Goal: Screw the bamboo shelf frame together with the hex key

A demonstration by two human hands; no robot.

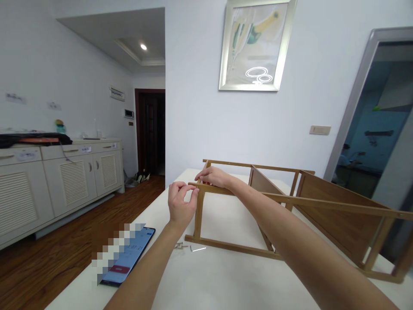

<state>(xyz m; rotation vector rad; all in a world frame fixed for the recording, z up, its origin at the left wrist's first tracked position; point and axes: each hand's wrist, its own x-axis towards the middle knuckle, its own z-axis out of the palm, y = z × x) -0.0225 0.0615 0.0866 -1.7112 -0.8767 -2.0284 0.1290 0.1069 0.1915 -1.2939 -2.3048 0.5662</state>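
A wooden shelf rack (238, 249) lies on its side on the white table, its slatted frame stretching to the right. My left hand (182, 201) is at the near left corner of the rack, thumb and index finger pinched together against the end of the upper rail. Whatever sits between those fingertips is too small to make out. Reaching over that same rail, my right hand (213, 176) has its fingers closed around the short end crossbar. Below the corner, an L-shaped hex key (198, 249) and several small screws (180, 246) lie on the table.
A phone (132, 254) with a lit screen rests by the left edge of the white table (226, 284). Wooden panels (335, 215) fill the rack's right part. White cabinets (80, 168) stand along the left wall; a framed picture (258, 47) hangs ahead.
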